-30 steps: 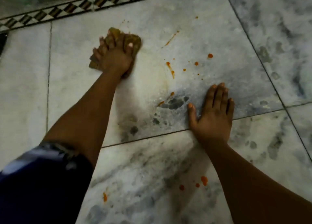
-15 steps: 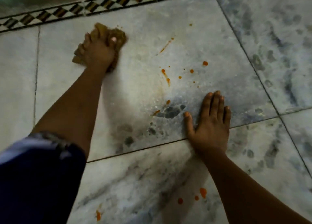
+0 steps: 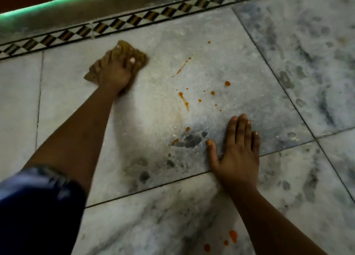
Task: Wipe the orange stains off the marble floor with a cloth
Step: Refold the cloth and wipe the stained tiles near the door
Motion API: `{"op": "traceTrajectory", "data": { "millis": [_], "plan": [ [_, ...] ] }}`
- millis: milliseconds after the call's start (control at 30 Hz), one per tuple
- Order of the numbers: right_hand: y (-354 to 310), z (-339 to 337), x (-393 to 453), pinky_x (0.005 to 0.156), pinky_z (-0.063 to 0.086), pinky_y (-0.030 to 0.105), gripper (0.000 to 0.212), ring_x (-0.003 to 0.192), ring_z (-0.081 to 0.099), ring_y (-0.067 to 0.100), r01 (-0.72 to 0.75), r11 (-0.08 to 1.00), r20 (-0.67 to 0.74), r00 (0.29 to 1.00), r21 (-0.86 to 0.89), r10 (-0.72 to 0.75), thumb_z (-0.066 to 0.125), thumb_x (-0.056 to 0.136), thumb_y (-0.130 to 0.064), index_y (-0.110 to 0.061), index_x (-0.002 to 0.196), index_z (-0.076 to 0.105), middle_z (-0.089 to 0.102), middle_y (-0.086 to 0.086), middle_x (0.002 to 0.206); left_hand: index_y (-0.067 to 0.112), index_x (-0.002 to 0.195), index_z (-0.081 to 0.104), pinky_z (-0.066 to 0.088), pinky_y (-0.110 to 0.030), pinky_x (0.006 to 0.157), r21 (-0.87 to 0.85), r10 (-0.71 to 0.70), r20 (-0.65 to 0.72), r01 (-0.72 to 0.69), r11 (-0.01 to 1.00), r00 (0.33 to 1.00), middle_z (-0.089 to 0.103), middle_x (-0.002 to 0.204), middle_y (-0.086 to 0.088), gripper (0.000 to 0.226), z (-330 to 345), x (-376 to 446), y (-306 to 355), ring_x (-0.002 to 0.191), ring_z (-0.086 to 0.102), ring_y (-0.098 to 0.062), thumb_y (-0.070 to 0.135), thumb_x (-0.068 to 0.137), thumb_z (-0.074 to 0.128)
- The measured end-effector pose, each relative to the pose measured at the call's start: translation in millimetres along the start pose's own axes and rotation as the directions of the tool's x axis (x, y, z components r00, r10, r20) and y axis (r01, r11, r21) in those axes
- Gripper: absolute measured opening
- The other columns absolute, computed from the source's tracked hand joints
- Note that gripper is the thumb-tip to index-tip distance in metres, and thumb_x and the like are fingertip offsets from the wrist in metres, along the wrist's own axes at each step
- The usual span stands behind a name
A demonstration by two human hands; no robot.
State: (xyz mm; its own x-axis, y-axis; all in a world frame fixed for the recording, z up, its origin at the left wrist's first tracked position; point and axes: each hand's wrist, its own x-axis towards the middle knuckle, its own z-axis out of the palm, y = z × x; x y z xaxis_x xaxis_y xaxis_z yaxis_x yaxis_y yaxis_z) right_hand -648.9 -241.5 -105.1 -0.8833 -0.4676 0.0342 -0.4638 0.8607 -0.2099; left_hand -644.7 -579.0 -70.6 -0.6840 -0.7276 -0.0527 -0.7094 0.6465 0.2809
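So the cloth (image 3: pixel 139 55), a brownish-yellow rag, sits under the left hand (image 3: pixel 115 70) up near the far edge of the big middle tile. The fingers are spread and bent down over it, pressing it flat onto the marble floor (image 3: pixel 288 62), and the rag pokes out past the fingertips and off the left side of the hand. Whether the fingers actually pinch the fabric or just press on it, I can't tell, it's a bit blurry there. A dark blue sleeve (image 3: pixel 38 206) covers the upper part of that arm.

The right hand (image 3: pixel 238 149) is flat on the floor, fingers straight and close together, thumb out to the side, holding nothing. Its heel sits right on the joint between two tiles.

The orange stains (image 3: pixel 227 83) are scattered between the two hands, well apart from the cloth: a thin streak, some drips and a bunch of dots. A few more blobs sit on the near tile by the right forearm.

The floor is grey-veined white marble. A black-and-white checkered border strip (image 3: pixel 134 20) runs along the far side, with a raised ledge (image 3: pixel 96 7) behind it edged in green light.
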Motion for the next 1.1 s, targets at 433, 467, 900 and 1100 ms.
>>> {"op": "traceTrajectory", "data": {
  "millis": [433, 467, 900, 1100],
  "plan": [
    [0.4, 1.0, 0.7, 0.114, 0.0, 0.038, 0.082, 0.144, 0.015, 0.03, 0.008, 1.0, -0.006, 1.0, 0.006, -0.008, 0.021, 0.087, -0.058, -0.004, 0.148, 0.015, 0.015, 0.018, 0.155, 0.046, 0.145, 0.016, -0.005, -0.047, 0.114, 0.065, 0.431, 0.202, -0.451, 0.89, 0.879, 0.002, 0.159, 0.009, 0.05, 40.3, -8.9, 93.0, 0.146, 0.0, -0.02, 0.056, 0.096, 0.024],
    [0.8, 1.2, -0.1, 0.114, 0.0, 0.038, 0.082, 0.144, 0.014, 0.03, 0.008, 1.0, -0.002, 1.0, 0.007, -0.008, 0.021, 0.087, -0.058, -0.004, 0.148, 0.014, 0.015, 0.018, 0.155, 0.046, 0.145, 0.016, -0.004, -0.047, 0.114, 0.069, 0.386, 0.204, -0.407, 0.911, 0.9, 0.001, 0.159, 0.009, 0.051, 40.4, -2.5, 93.9, 0.146, -0.001, -0.02, 0.057, 0.096, 0.023],
    [1.5, 1.8, -1.0, 0.114, 0.001, 0.04, 0.084, 0.143, 0.015, 0.032, 0.021, 0.999, -0.006, 1.0, 0.028, -0.02, 0.019, 0.087, -0.059, -0.002, 0.148, 0.016, 0.015, 0.02, 0.155, 0.048, 0.143, 0.02, -0.005, -0.049, 0.114, 0.086, 0.433, 0.185, -0.454, 0.887, 0.882, 0.005, 0.159, 0.009, 0.057, 34.7, -66.1, 59.5, 0.146, 0.0, -0.023, 0.062, 0.088, 0.02],
    [3.5, 0.7, -1.5, 0.115, -0.003, 0.04, 0.088, 0.145, 0.002, 0.028, 0.03, 0.999, 0.038, 0.999, 0.017, -0.031, 0.007, 0.082, -0.063, -0.005, 0.149, 0.003, 0.002, 0.016, 0.157, 0.045, 0.145, 0.016, -0.01, -0.051, 0.112, 0.105, 0.272, 0.226, -0.301, 0.948, 0.935, -0.006, 0.159, 0.004, 0.052, 35.3, -47.2, 87.4, 0.145, -0.008, -0.03, 0.058, 0.095, 0.024]
  ]
}}
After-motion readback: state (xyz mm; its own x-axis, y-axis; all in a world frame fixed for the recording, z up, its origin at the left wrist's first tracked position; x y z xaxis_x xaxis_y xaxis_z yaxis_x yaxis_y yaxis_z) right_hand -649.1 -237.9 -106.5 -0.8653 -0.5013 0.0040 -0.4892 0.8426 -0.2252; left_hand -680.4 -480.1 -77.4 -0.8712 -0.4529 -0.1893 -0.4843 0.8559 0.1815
